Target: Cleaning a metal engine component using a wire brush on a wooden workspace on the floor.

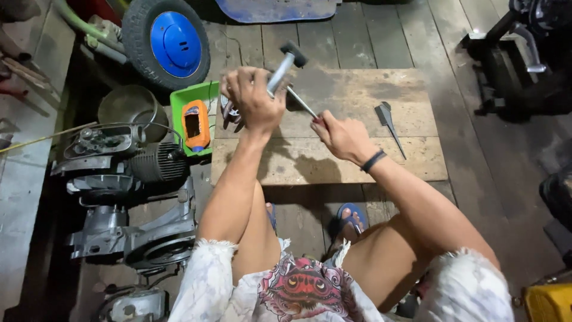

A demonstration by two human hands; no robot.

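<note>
the floor (369,36) is dark, worn wooden planking, and a paler wooden board (357,161) lies flat across it in the middle of the view. at the far left a grey slab (24,173) runs along the edge, and beside it sits a dismantled engine assembly (131,197) with a finned cylinder. above that, a round metal bowl (128,107) rests on the floor; what is in it cannot be made out. a black tyre with a blue hub (170,42) lies just behind. a green tray (190,101) touches the board's left edge and holds an orange multimeter (195,125).

the left hand (253,98) is raised over the board, closed around the handle of a hammer (286,65), head tipped up and to the right. the right hand (342,137), with a dark band at the wrist, is pinched shut on a thin metal rod (301,102) slanting up-left toward the hammer. a grey pointed metal piece (387,122) lies on the board well to the right. dark machinery (524,65) stands at upper right, and a yellow box (548,301) shows at the bottom right corner.
</note>
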